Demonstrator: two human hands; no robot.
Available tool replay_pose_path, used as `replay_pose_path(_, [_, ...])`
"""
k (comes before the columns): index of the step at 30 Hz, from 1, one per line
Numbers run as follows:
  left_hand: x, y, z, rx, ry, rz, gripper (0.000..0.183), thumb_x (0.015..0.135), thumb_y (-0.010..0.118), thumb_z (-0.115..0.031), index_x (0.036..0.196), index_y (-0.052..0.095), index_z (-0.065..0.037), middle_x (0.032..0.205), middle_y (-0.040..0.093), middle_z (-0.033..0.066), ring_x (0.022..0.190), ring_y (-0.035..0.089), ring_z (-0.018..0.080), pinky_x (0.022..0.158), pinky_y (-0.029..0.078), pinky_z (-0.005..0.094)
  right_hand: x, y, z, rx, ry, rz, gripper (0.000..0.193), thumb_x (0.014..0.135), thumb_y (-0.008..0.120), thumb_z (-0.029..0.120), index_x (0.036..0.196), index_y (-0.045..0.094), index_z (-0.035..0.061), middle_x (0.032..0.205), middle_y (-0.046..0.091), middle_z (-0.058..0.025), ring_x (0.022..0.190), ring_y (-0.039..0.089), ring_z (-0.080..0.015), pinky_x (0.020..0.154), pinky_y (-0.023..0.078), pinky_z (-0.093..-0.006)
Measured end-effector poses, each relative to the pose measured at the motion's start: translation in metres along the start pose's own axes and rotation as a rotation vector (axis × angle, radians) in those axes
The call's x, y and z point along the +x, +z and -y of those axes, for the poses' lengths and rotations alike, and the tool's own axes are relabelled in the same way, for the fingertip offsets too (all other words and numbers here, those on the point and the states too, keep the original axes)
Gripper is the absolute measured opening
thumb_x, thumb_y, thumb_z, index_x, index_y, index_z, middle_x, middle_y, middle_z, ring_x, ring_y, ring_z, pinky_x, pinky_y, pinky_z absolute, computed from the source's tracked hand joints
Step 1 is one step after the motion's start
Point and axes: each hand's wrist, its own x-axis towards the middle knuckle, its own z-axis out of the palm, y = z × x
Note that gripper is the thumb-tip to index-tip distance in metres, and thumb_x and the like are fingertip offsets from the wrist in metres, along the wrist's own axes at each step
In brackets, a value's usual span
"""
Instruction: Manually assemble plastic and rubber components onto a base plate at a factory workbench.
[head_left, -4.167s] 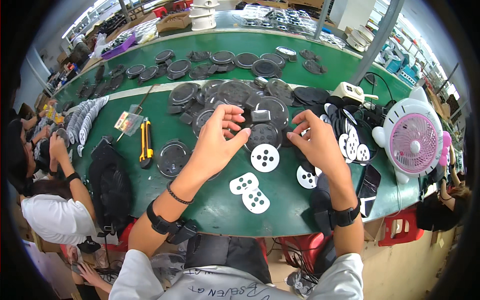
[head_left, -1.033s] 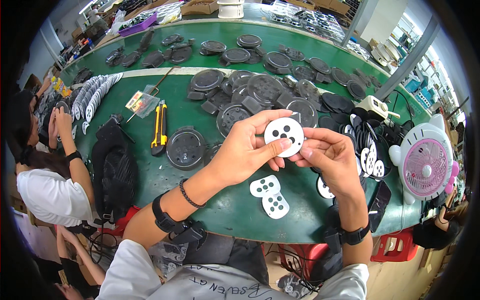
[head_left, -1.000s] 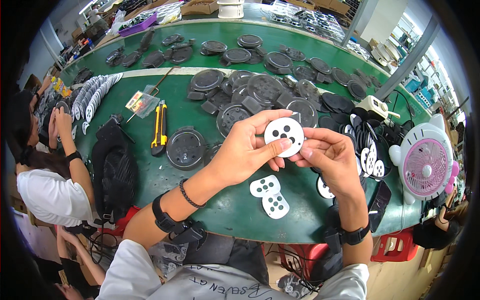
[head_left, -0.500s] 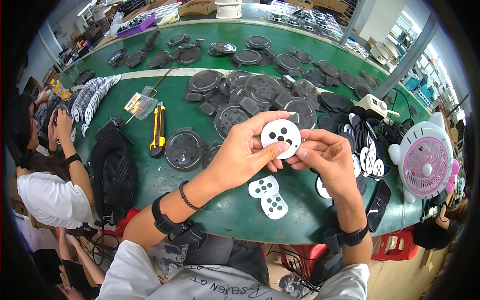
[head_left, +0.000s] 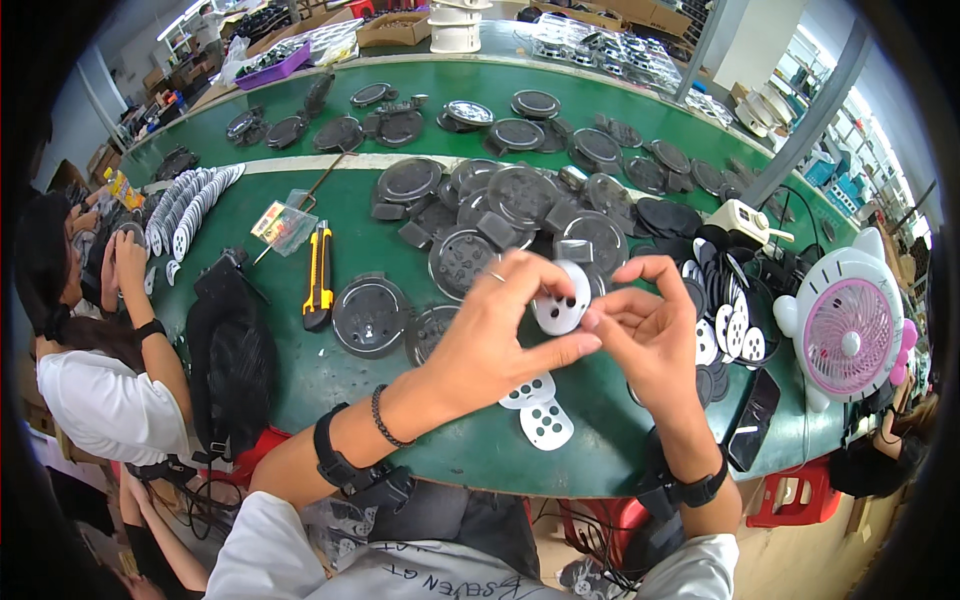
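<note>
A white disc (head_left: 556,315) with black round spots is tilted up above the table between my hands. My right hand (head_left: 648,335) pinches its right edge between thumb and fingertips. My left hand (head_left: 490,330) is slightly blurred, its bent index finger over the disc's upper left and its thumb stretched out below, apart from the face. On the green table below lie two white rounded pieces with holes, the nearer piece (head_left: 547,425) overlapping the other piece (head_left: 528,390), which my left hand partly covers.
Many dark round plastic housings (head_left: 465,262) lie beyond my hands. A yellow-black utility knife (head_left: 318,278) lies left; black and white discs (head_left: 735,325), a phone (head_left: 754,418) and a pink-white fan (head_left: 850,335) are right. A co-worker (head_left: 110,370) sits at left, near rows of white pieces (head_left: 185,210).
The disc has tilted and is turned between my hands. My left thumb has come off its face and stretched out below, while my right fingers have closed on its edge.
</note>
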Motion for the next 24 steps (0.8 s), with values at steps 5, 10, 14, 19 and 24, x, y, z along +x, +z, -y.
replay_pose_path(5, [0.003, -0.006, 0.005, -0.62, -0.267, 0.257, 0.028, 0.093, 0.076, -0.013, 0.113, 0.06, -0.002, 0.107, 0.061, 0.0021, 0.095, 0.061, 0.0106, 0.085, 0.051, 0.0278, -0.003, 0.0, 0.006, 0.023, -0.022, 0.071, 0.04, 0.089, 0.072, -0.006, 0.116, 0.042, 0.0036, 0.095, 0.071, -0.0158, 0.09, 0.073, -0.0162, 0.082, 0.06, -0.026])
replay_pose_path(10, [0.003, -0.009, 0.02, -0.736, -0.366, 0.295, 0.016, 0.098, 0.07, -0.009, 0.108, 0.061, -0.001, 0.103, 0.063, 0.0013, 0.094, 0.06, 0.0084, 0.084, 0.05, 0.0268, -0.005, -0.002, 0.008, -0.099, -0.052, 0.133, 0.03, 0.089, 0.071, -0.006, 0.11, 0.051, 0.0014, 0.096, 0.07, -0.0101, 0.091, 0.072, -0.0139, 0.082, 0.059, -0.0254])
replay_pose_path(14, [0.014, -0.022, 0.022, -0.407, -0.253, -0.052, 0.008, 0.1, 0.065, -0.008, 0.1, 0.061, -0.001, 0.091, 0.065, 0.0017, 0.084, 0.061, 0.0057, 0.075, 0.051, 0.0237, -0.003, -0.014, 0.017, -0.175, -0.015, 0.155, 0.017, 0.091, 0.068, -0.004, 0.108, 0.065, -0.0027, 0.097, 0.068, -0.006, 0.092, 0.067, -0.0114, 0.081, 0.058, -0.025])
replay_pose_path(19, [0.023, -0.06, 0.009, -0.55, -0.427, 0.032, 0.015, 0.101, 0.063, -0.01, 0.113, 0.059, -0.002, 0.101, 0.071, 0.0052, 0.089, 0.066, 0.0089, 0.081, 0.053, 0.0252, 0.008, -0.042, 0.035, -0.116, -0.124, 0.08, 0.024, 0.094, 0.066, -0.002, 0.118, 0.068, -0.0072, 0.105, 0.069, -0.0086, 0.091, 0.067, -0.0114, 0.083, 0.054, -0.0263])
replay_pose_path(24, [0.011, -0.033, 0.009, -0.159, -0.332, 0.257, 0.028, 0.094, 0.074, -0.02, 0.111, 0.069, 0.002, 0.102, 0.071, 0.0074, 0.088, 0.064, 0.0119, 0.08, 0.052, 0.0287, 0.012, -0.055, 0.033, -0.17, -0.247, -0.066, 0.025, 0.092, 0.069, -0.002, 0.116, 0.066, -0.0062, 0.102, 0.068, -0.0058, 0.092, 0.064, -0.0112, 0.082, 0.054, -0.0258])
